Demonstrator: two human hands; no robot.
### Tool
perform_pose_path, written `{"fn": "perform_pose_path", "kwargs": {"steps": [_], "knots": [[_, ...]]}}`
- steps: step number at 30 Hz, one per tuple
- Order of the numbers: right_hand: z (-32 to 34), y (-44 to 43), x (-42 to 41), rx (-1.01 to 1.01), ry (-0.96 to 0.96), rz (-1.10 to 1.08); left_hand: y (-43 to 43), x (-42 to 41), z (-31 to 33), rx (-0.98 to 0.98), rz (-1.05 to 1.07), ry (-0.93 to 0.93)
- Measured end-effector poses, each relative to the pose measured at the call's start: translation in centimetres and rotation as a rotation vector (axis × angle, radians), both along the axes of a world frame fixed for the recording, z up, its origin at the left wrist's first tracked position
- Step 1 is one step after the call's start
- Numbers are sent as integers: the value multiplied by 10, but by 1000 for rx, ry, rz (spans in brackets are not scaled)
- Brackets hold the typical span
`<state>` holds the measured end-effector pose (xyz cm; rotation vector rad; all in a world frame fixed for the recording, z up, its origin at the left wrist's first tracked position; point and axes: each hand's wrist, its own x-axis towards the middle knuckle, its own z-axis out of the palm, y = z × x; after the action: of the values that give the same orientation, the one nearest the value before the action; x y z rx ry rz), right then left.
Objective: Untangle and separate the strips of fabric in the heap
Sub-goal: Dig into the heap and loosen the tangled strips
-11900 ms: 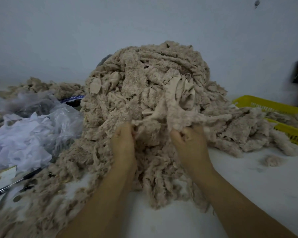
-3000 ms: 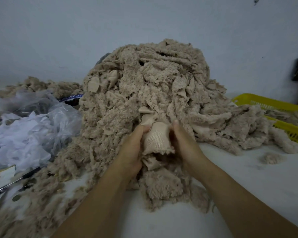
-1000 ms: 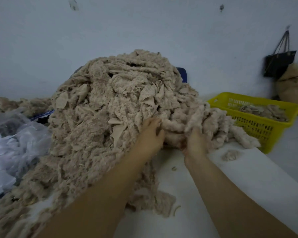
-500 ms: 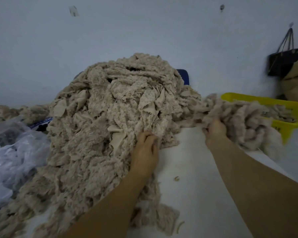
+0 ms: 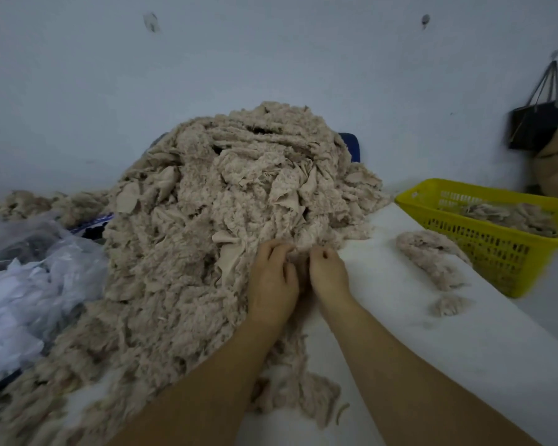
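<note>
With one freed clump of strips [image 5: 429, 255] newly laid beside the yellow basket [image 5: 458, 188], the left hand [image 5: 273, 278] and right hand [image 5: 327, 273] returned to the heap [image 5: 239, 188], fingers [image 5: 276, 251] grasping more fabric.

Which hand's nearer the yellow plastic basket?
Right. The right hand grips the beige fabric heap left of the yellow plastic basket; the left hand grips farther left.
</note>
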<state>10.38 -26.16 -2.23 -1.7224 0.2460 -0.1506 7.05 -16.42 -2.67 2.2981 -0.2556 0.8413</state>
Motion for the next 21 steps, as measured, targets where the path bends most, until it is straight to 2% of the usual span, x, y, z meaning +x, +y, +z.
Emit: {"fn": "perform_pose_path", "kwargs": {"steps": [3, 5, 8, 14, 18, 21], "knots": [[-3, 10, -7, -66, -12, 116, 7, -2, 4, -50, 236, -39], [-3, 15, -12, -83, -30, 176, 15, 2, 6, -101, 280, 164], [0, 19, -15, -107, -43, 209, 25, 10, 13, -179, 133, 449], [3, 15, -23, 112, -16, 139, 41, -9, 14, -322, -30, 327], [6, 17, -28, 340, 67, 110, 47, -30, 11, -431, -108, 355], [3, 20, -32, 325, 72, 91, 53, -44, 14, -554, -116, 386]]}}
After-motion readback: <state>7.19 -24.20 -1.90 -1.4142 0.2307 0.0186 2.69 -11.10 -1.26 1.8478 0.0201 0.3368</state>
